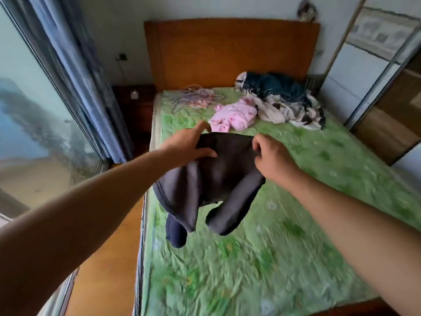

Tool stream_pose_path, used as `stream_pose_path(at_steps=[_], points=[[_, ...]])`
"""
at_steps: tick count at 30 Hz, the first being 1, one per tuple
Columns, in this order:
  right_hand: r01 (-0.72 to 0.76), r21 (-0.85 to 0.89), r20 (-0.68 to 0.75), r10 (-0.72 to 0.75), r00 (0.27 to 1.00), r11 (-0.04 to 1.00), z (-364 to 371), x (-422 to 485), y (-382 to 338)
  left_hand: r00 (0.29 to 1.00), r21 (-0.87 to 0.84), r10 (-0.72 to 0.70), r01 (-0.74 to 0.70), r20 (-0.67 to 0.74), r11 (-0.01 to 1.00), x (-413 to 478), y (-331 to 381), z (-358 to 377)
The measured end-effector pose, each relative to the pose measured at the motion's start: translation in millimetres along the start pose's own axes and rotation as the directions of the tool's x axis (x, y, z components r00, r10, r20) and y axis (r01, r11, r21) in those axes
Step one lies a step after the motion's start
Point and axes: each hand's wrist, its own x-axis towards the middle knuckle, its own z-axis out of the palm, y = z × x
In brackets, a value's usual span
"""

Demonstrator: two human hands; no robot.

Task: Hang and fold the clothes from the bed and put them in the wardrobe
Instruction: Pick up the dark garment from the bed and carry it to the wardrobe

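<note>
Both bare arms reach forward, left grip (190, 147) and right grip (272, 157) each pinching the dark garment (216, 179) aloft.

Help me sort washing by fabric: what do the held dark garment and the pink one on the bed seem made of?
Dark garment: soft matte knit, perhaps cotton jersey or fleece; it drapes limply and shows a stitched hem. Pink garment: light, soft cloth, crumpled in small folds; blur leaves the fibre open.

The left hand (190, 145) and right hand (272, 157) hold a garment (214, 179) above the left side of the bed (296, 224). At the far end, before the headboard (227, 51), hangers (193, 98) lie left, a small garment (234, 116) beside them, and a clothes pile (282, 101) right. The wardrobe (376, 87) stands right of the bed; nightstand (136, 106), curtain (91, 87) and window (29, 99) stand left.
</note>
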Motion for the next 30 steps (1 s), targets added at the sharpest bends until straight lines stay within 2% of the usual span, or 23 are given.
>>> stream_pose_path(at_steps=[4, 8, 12, 16, 21, 24, 26, 30], points=[[0.094, -0.164, -0.042, -0.102, 0.994, 0.982, -59, -2, 8, 0.989, 0.270, 0.147, -0.149, 0.029, 0.951, 14, 29, -37], [0.075, -0.306, -0.071, -0.101, 0.992, 0.949, -98, -15, 21, 0.983, 0.368, 0.184, -0.169, -0.006, 0.914, 18, 46, -52], [-0.063, -0.406, -0.161, -0.003, 0.987, 0.912, -127, -30, 45, 0.980, 0.335, 0.184, -0.151, -0.071, 0.930, 18, 65, -56], [-0.096, -0.455, -0.236, -0.016, 0.972, 0.885, -146, -36, 85, 0.981, 0.276, 0.183, -0.159, -0.065, 0.948, 25, 91, -53], [-0.200, -0.434, -0.331, 0.051, 0.942, 0.878, -159, -44, 142, 0.975, 0.348, 0.182, -0.129, -0.124, 0.928, 35, 132, -48], [-0.166, -0.450, -0.291, 0.032, 0.956, 0.878, -167, -47, 181, 0.980, 0.373, 0.159, -0.103, -0.122, 0.922, 46, 151, -41], [-0.063, -0.485, -0.227, -0.056, 0.972, 0.872, -177, -49, 207, 0.985, 0.382, 0.118, -0.060, -0.129, 0.922, 54, 160, -37], [0.142, -0.538, 0.025, -0.153, 0.988, 0.831, -193, -51, 265, 0.986, 0.444, 0.066, 0.008, -0.151, 0.896, 72, 177, -25]])
